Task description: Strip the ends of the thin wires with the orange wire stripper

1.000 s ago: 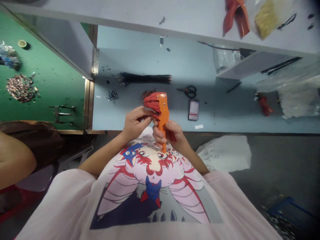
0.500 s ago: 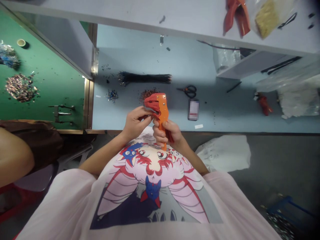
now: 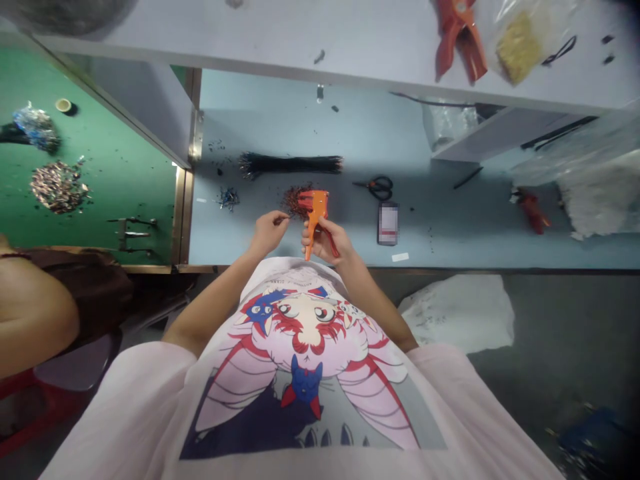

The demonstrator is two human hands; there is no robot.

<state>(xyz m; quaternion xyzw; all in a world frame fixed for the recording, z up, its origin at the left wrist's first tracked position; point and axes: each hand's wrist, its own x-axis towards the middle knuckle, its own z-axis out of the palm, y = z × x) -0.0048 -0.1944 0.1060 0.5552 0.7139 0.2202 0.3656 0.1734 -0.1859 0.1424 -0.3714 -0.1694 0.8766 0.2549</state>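
Note:
My right hand (image 3: 327,241) is wrapped round an orange and red wire stripper (image 3: 317,212), its red jaws turned left over a pile of small brown and copper-coloured pieces (image 3: 291,200). My left hand (image 3: 270,232) is closed in a pinch, left of the tool and apart from it. A thin dark bit seems to show at its fingertips, too small to name. Behind the pile lies a bundle of black wires (image 3: 295,164) with bare-looking ends. Several small blue and silver pieces (image 3: 228,198) lie to the left.
Black-handled scissors (image 3: 381,188) and a phone (image 3: 388,223) lie to the right. Farther right are another red tool (image 3: 533,210) and plastic bags (image 3: 595,193). A shelf (image 3: 350,60) crosses above the bench, with red pliers (image 3: 461,40) on it. A co-worker's arm (image 3: 37,313) is at left.
Both hands have moved forward, away from my body. My left hand has drawn away from the jaws of the wire stripper, which is now lower, over the pile.

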